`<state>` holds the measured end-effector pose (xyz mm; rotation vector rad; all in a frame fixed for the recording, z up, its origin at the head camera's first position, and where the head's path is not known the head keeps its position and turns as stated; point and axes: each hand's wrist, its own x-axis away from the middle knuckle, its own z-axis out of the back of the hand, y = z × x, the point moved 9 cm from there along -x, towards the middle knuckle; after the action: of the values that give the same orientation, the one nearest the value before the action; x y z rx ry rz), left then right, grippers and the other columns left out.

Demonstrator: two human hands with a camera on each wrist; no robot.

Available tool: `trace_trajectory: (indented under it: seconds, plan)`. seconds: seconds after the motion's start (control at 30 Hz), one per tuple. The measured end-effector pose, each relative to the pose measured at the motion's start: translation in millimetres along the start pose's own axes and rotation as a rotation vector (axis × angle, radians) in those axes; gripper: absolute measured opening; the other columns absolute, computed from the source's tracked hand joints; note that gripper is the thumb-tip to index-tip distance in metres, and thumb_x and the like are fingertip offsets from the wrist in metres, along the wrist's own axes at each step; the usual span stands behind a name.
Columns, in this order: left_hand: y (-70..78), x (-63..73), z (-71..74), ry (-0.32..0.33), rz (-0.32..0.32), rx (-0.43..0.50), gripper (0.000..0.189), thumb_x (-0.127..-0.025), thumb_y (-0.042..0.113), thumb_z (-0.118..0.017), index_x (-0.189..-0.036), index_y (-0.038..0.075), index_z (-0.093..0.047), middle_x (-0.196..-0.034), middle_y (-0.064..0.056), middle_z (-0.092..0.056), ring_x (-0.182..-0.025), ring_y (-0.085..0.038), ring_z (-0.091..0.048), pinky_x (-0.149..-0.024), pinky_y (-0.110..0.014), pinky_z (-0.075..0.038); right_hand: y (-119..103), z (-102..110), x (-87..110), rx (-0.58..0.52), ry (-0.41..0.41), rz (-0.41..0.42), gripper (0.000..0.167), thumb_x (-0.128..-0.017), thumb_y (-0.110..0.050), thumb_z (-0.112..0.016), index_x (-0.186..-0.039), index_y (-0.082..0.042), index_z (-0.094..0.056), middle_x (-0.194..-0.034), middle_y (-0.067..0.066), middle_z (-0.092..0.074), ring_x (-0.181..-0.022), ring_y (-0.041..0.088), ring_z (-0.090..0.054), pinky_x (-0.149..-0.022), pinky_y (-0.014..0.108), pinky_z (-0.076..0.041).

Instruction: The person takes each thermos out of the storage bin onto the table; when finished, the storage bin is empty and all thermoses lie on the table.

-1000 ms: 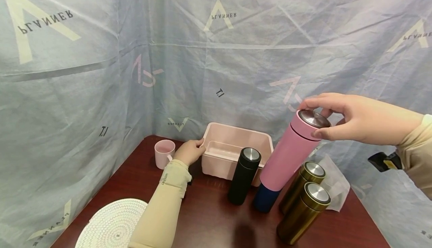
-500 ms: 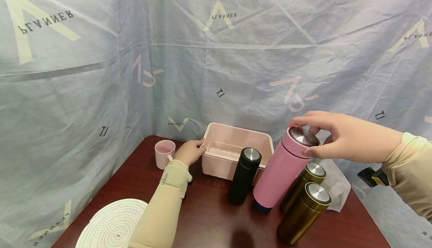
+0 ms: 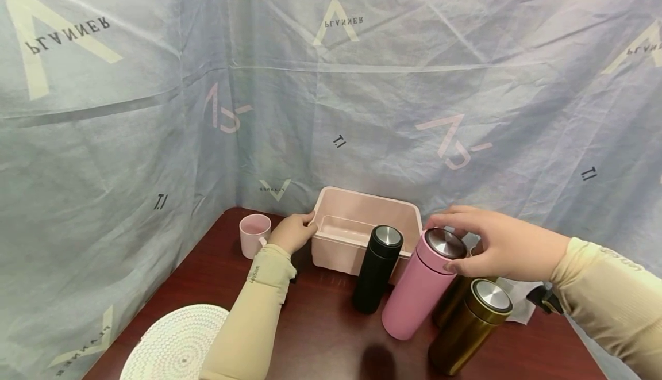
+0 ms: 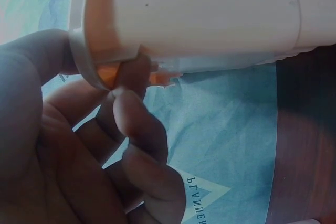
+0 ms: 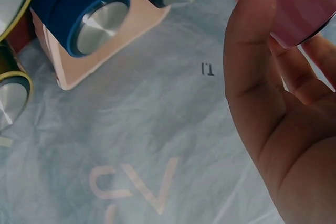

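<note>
My right hand grips the steel-lidded top of a pink thermos flask, thumb on the near side and fingers behind. The flask stands low over the table; I cannot tell whether its base touches. In the right wrist view, a blue thermos flask shows; the pink one hides it in the head view. A black thermos flask stands to the left. My left hand pinches the left rim of a pale pink plastic bin; the left wrist view shows thumb and fingers on either side of that rim.
Two gold thermos flasks, the nearer gold flask in front, stand right of the pink one. A pink mug is left of the bin. A round white woven mat lies front left on the dark red table. Printed cloth hangs behind.
My right hand has lowered the pink thermos flask and brought it left and nearer, in front of the blue one, which it now covers. The left hand stays on the bin's rim.
</note>
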<state>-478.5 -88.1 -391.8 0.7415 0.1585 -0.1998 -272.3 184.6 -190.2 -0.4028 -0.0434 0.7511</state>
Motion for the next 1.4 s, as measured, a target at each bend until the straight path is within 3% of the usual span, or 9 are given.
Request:
trace_trajectory:
  seconds: [0.27,0.77,0.87,1.0,1.13,1.4]
  plan:
    - [-1.3,0.7,0.1,-0.001,0.007,0.009,0.05,-0.095,0.04,-0.054,-0.143,0.028,-0.054,-0.141,0.001,-0.054,-0.124,-0.026,-0.056,-0.101,-0.045,-0.045,9.0,-22.3,0.5,0.015,0.003,0.029,0.052,-0.087,-0.027,-0.079,-0.134,-0.025,-0.059,-0.12,-0.009,-0.056,-0.096,0.008,-0.058,-0.076,0.026,-0.054]
    - [-3.2,0.4,-0.6,-0.001,0.007,0.003,0.05,-0.095,0.041,-0.053,-0.143,0.028,-0.054,-0.141,0.001,-0.054,-0.125,-0.026,-0.056,-0.101,-0.046,-0.046,16.0,-39.6,1.3,0.167,0.034,0.069,0.05,-0.083,-0.034,-0.08,-0.129,-0.028,-0.061,-0.109,-0.018,-0.055,-0.092,0.003,-0.053,-0.077,0.026,-0.049]
    - [-2.8,0.1,-0.4,-0.003,0.004,0.006,0.051,-0.095,0.042,-0.053,-0.144,0.027,-0.054,-0.141,0.001,-0.054,-0.125,-0.027,-0.055,-0.101,-0.046,-0.045,18.6,-42.2,1.5,0.189,0.041,0.069,0.05,-0.083,-0.037,-0.081,-0.129,-0.027,-0.062,-0.115,-0.017,-0.056,-0.098,0.003,-0.054,-0.082,0.027,-0.049]
    - [-2.2,-0.1,0.5,-0.001,0.0,0.0,0.051,-0.095,0.041,-0.053,-0.144,0.027,-0.055,-0.141,0.001,-0.054,-0.125,-0.027,-0.056,-0.101,-0.045,-0.045,25.1,-49.6,1.1,0.117,0.02,0.048,0.053,-0.082,-0.032,-0.082,-0.13,-0.02,-0.063,-0.124,-0.008,-0.056,-0.106,0.007,-0.056,-0.087,0.027,-0.052]
    - [-1.6,-0.1,0.7,0.0,-0.003,-0.012,0.051,-0.095,0.041,-0.053,-0.144,0.027,-0.054,-0.141,0.001,-0.054,-0.124,-0.026,-0.056,-0.101,-0.045,-0.046,28.9,-55.1,1.8,0.103,0.008,0.036,0.055,-0.082,-0.029,-0.082,-0.131,-0.015,-0.063,-0.126,-0.002,-0.056,-0.104,0.008,-0.057,-0.084,0.029,-0.054]
    - [-1.2,-0.3,-0.7,-0.005,0.002,-0.017,0.051,-0.095,0.041,-0.053,-0.144,0.028,-0.054,-0.142,0.002,-0.054,-0.125,-0.026,-0.056,-0.101,-0.045,-0.045,31.3,-60.9,2.5,0.195,0.006,0.055,0.053,-0.081,-0.032,-0.082,-0.129,-0.02,-0.063,-0.114,-0.013,-0.055,-0.092,0.001,-0.056,-0.079,0.03,-0.052]
